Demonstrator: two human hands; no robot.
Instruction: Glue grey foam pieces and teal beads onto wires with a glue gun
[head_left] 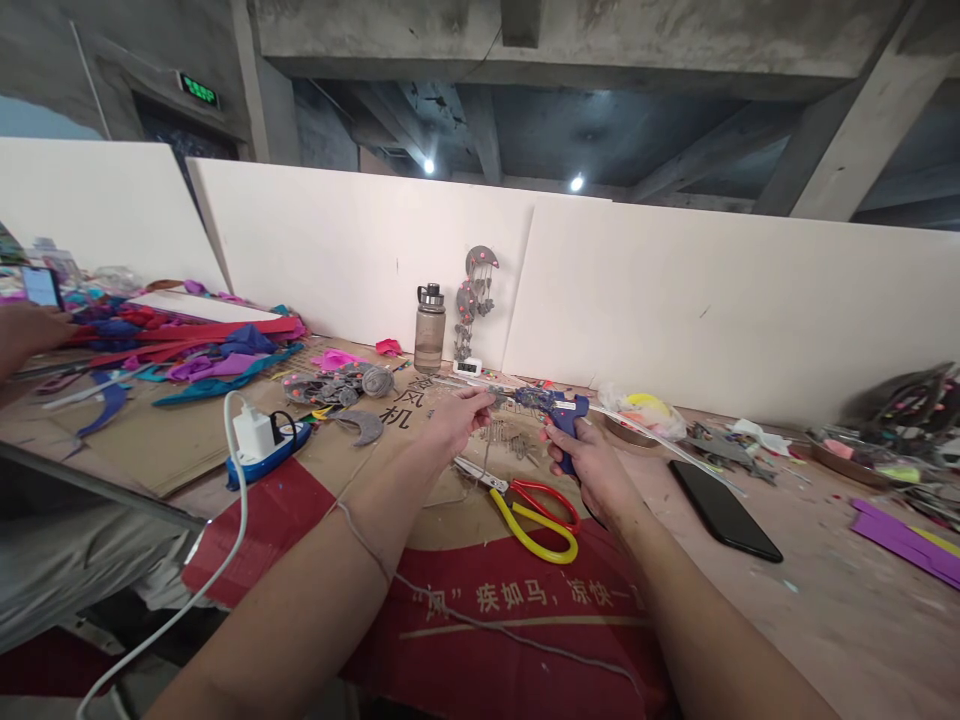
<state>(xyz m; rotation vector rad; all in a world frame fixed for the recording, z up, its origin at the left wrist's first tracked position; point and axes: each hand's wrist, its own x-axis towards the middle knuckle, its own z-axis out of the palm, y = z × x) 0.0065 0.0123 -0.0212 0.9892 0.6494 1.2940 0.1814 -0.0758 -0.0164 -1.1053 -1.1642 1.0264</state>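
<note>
My right hand (592, 462) grips the handle of a blue hot glue gun (568, 412), its nozzle aimed to the left. Close to the nozzle, my left hand (456, 428) pinches a small grey piece (496, 397) between thumb and fingertips; its exact shape is too small to make out. Grey yarn (517, 638) hangs from near the left hand, crosses the left forearm and trails over the red part of the cardboard (360, 655). Scissors (541, 530) with red and yellow handles lie below both hands. A grey felt crescent (367, 428) rests left of my left hand.
Behind stand a water bottle (430, 335) and a grey hanging ornament (481, 262) against white boards. A black phone (724, 508) lies at right. At left are a blue power strip (289, 447), coloured fabric strips (217, 350) and another person's hand (30, 335).
</note>
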